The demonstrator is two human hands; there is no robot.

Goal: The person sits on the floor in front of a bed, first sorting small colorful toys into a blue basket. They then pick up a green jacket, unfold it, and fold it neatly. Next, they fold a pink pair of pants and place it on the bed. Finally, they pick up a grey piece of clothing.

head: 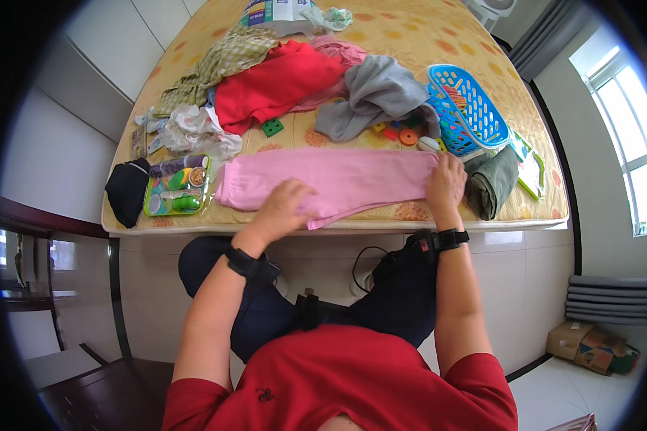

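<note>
A pair of pink trousers lies flat along the near edge of the bed, doubled lengthwise, with a gathered elastic band at its left end. One pointed corner of the cloth reaches towards the mattress edge. My left hand is spread over the lower middle of the trousers, fingers apart and slightly blurred. At the right end, my right hand has its fingers closed on the fabric's end. Just beyond that hand is a rolled dark green garment.
A blue plastic basket holds colourful items. Loose toy pieces lie beside a grey garment. Behind are a red garment and a checked cloth. Leftward are clear plastic bags, a packaged toy set and a black cap.
</note>
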